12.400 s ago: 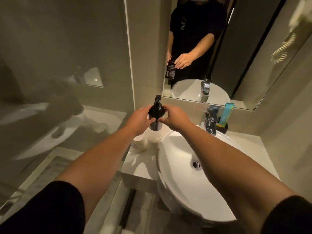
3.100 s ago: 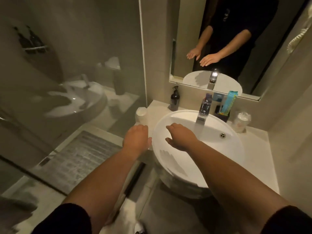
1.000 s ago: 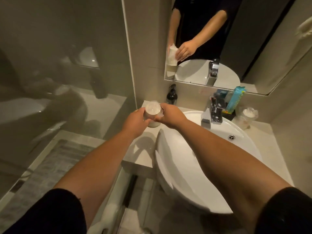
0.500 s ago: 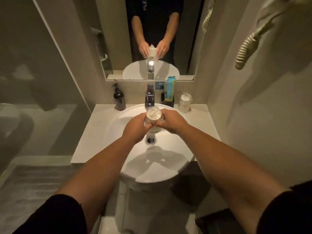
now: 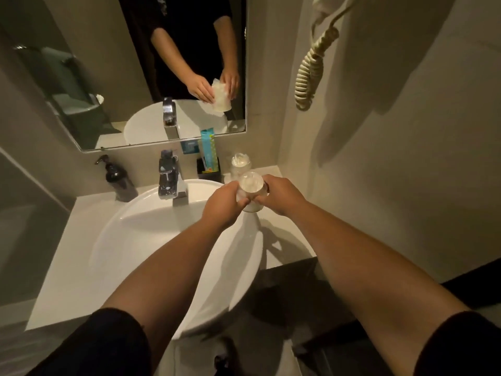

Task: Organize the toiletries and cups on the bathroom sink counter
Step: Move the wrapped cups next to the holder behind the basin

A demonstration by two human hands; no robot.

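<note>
A plastic-wrapped cup (image 5: pixel 250 187) is held upright between my left hand (image 5: pixel 223 203) and my right hand (image 5: pixel 280 195), above the right rim of the white basin (image 5: pixel 151 232). Just behind it, a second wrapped cup (image 5: pixel 239 164) stands on the counter (image 5: pixel 284 240) at the back right. A black holder (image 5: pixel 208 172) with a teal toothpaste box (image 5: pixel 208 149) sits left of that cup. A dark pump bottle (image 5: pixel 118 180) stands at the back left of the counter.
The chrome faucet (image 5: pixel 169 179) rises behind the basin. A mirror (image 5: pixel 151 77) above the counter reflects my hands and the cup. A coiled cord (image 5: pixel 311 74) hangs on the right wall. A glass shower screen (image 5: pixel 27 185) borders the left side.
Both hands have carried the wrapped cup from the left counter, over the basin, to its right side near the other wrapped cup. The view has swung right.
</note>
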